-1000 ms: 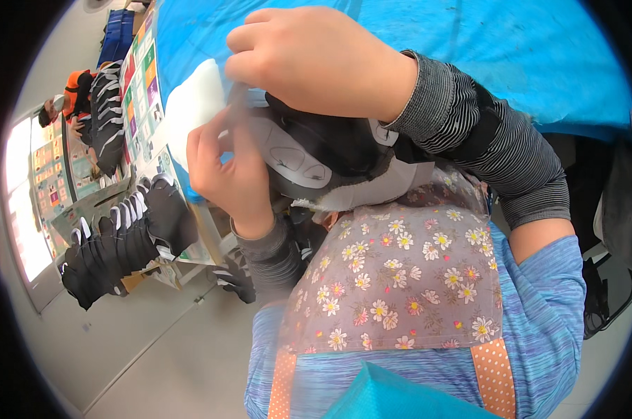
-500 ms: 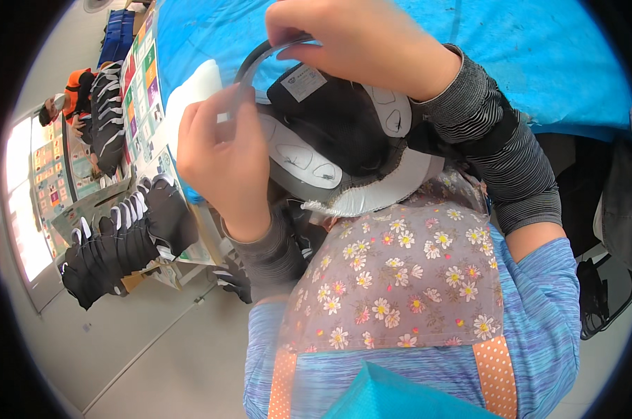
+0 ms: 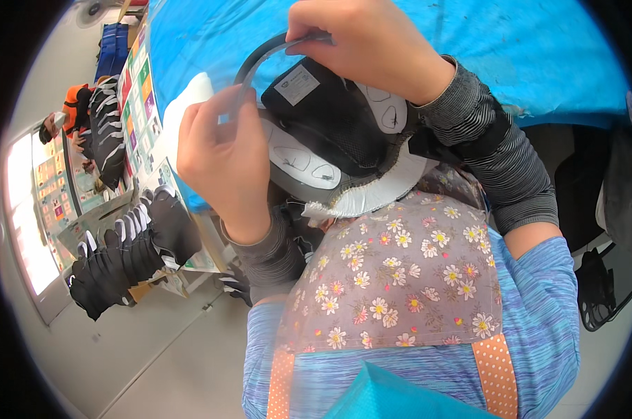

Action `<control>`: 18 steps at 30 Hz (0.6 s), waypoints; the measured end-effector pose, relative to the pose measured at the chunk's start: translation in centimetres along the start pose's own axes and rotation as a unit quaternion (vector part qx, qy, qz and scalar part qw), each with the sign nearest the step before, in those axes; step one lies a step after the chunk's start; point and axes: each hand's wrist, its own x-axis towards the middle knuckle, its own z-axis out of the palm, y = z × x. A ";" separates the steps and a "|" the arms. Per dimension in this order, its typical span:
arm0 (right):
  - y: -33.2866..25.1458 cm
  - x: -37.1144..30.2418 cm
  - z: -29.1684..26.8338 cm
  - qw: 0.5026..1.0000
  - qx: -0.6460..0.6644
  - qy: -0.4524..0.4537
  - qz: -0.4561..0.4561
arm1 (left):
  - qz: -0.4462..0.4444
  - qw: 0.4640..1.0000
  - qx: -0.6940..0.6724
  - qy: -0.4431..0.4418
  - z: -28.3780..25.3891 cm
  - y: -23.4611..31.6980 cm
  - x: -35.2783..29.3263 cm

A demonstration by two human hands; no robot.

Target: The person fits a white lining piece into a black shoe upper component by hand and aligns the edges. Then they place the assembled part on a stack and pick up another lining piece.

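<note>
A curved dark strip (image 3: 256, 61) with a paler inner edge arches between my two hands. My left hand (image 3: 221, 157) pinches its lower left end, slightly blurred. Higher up, my right hand (image 3: 382, 45) has fingers and thumb closed on the other end. Under the arch lies a black mesh fabric piece (image 3: 330, 115) bearing a white label (image 3: 297, 86). White panels with hand-drawn oval outlines flank it, a left panel (image 3: 295, 157) and a right panel (image 3: 387, 108). A white curved band (image 3: 375, 192) with a rough stitched edge rests against my flowered apron (image 3: 400, 279).
A blue cover (image 3: 539, 84) spreads over the table ahead. Beside my left hand stands a white rounded object (image 3: 183, 105). At left, black fabric pieces with white tabs (image 3: 131, 234) hang in a row, with a person in orange (image 3: 71, 105) farther off. A black chair (image 3: 602, 286) is at right.
My right hand has shifted slightly to the right, and the strip's arch looks a little wider. The black mesh piece shows more of its surface. Both hands keep their hold.
</note>
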 end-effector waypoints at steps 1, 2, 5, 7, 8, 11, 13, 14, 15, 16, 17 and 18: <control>-0.2 0.0 0.1 1.000 -0.015 -0.001 0.008 | 0.005 1.000 0.004 0.002 0.0 -0.1 -0.1; -0.3 -0.1 0.2 0.999 -0.030 -0.003 0.016 | 0.011 1.000 0.009 0.004 0.1 -0.2 -0.1; -0.2 -0.3 0.3 0.999 -0.033 0.015 -0.002 | -0.001 1.000 0.001 -0.003 0.0 -0.1 0.0; 0.1 -0.5 0.2 1.000 -0.019 0.017 -0.002 | 0.002 1.000 -0.003 -0.003 0.0 -0.1 0.0; 0.2 -0.6 0.1 1.000 -0.006 0.020 -0.002 | 0.005 1.000 -0.008 -0.004 0.1 -0.1 0.0; 0.3 -1.0 -0.2 0.999 -0.038 0.033 -0.008 | 0.002 1.000 -0.009 -0.005 0.0 -0.5 0.0; 0.1 -1.1 -0.2 0.999 -0.040 0.028 0.000 | 0.001 1.000 -0.013 -0.004 0.1 -0.5 -0.2; 0.1 -1.1 -0.2 0.999 -0.043 0.021 0.009 | -0.002 1.000 -0.018 -0.002 0.1 -0.5 -0.2; 0.2 -1.2 -0.2 0.999 -0.047 0.024 0.011 | 0.002 1.000 -0.021 -0.004 0.2 -0.4 -0.2; 0.5 -1.3 -0.1 0.999 -0.037 0.032 0.010 | 0.002 1.000 -0.013 -0.007 0.2 -0.3 -0.1; 0.6 -1.4 -0.2 0.999 -0.027 0.040 0.009 | 0.002 1.000 -0.005 -0.009 0.3 -0.3 -0.1; 0.7 -1.4 -0.3 0.999 -0.027 0.040 0.009 | 0.002 1.000 -0.005 -0.009 0.3 -0.3 -0.1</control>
